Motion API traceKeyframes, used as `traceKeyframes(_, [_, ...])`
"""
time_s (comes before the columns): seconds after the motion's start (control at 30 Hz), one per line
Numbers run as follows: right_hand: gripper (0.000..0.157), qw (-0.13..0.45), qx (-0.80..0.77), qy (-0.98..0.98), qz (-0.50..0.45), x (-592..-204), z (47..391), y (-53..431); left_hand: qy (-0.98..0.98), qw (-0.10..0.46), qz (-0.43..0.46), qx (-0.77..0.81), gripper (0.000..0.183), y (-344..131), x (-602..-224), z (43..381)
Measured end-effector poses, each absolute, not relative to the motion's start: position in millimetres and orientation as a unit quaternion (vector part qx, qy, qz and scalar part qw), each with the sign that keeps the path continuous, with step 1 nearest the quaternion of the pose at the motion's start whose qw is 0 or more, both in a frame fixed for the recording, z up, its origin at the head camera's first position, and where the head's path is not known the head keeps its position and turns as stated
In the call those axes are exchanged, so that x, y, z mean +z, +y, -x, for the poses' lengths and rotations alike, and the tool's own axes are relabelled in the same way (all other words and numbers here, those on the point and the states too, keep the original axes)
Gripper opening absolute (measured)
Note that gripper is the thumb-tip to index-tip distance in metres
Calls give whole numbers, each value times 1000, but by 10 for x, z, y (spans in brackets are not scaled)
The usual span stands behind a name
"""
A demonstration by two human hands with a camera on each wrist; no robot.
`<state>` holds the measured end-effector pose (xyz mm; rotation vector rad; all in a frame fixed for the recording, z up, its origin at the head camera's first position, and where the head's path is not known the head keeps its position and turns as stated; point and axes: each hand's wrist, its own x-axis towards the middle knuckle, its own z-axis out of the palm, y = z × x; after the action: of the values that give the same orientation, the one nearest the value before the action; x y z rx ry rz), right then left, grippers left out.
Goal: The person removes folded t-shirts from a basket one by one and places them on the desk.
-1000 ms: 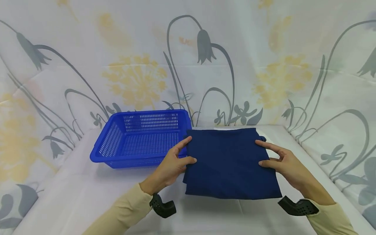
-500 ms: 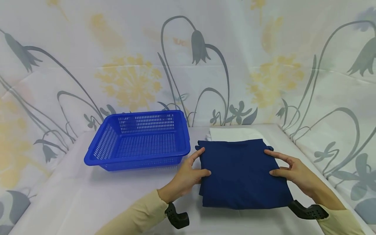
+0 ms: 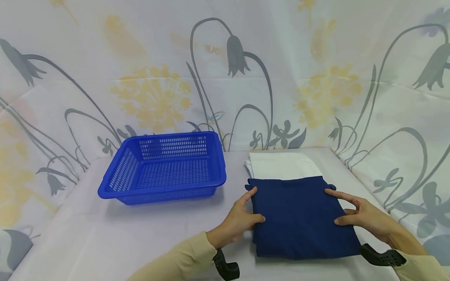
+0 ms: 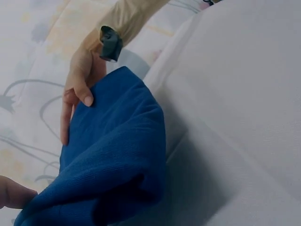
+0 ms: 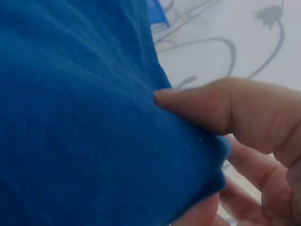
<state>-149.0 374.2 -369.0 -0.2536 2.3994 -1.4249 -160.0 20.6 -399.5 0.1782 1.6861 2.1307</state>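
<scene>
A folded navy blue cloth (image 3: 302,218), perhaps a garment, is held between both hands over the right part of the table. My left hand (image 3: 239,220) grips its left edge, thumb on top and the other fingers partly hidden beneath. On the opposite edge my right hand (image 3: 369,218) holds it the same way; the right wrist view shows the thumb (image 5: 197,106) pressed on top of the fabric with fingers curled under. Layered folds of the blue cloth (image 4: 117,141) show at its near side in the left wrist view. Just behind it lies a folded white cloth (image 3: 284,164), partly covered.
A blue perforated plastic basket (image 3: 161,191) stands at the left on the white-covered table (image 3: 140,234), with nothing visible inside. Floral-patterned curtain fabric (image 3: 158,47) rises behind and along both sides.
Both hands have carried the blue cloth right and toward the person, lowering it in the head view. More of the white cloth behind now shows. The grip stays the same.
</scene>
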Motion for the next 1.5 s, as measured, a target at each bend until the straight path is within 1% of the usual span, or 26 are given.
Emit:
traceKeyframes(0.4, [83,213,-519,825,73,-3892,1502,3955,610,222,-55,759,91,357,-4158,1548])
traceKeyframes(0.6, [80,232,-533,810,83,-3985,1547,4006,612,221,-51,757,90,367,-4217,1554])
traceKeyframes(0.73, [78,235,-534,808,79,-4043,1564,4016,619,210,-49,755,89,363,-4258,1565])
traceKeyframes(0.97, [79,221,-543,806,77,-4145,1611,4006,636,186,-47,747,88,355,-4300,1589])
traceKeyframes(1.23, [79,153,-523,837,54,-4215,1620,3966,655,170,-47,734,86,369,-4295,1602])
traceKeyframes(1.37, [79,137,-527,838,39,-4242,1611,3956,663,165,-48,729,84,370,-4298,1604])
traceKeyframes(1.5, [79,122,-510,850,46,-4237,1614,3945,673,157,-44,721,82,361,-4304,1610])
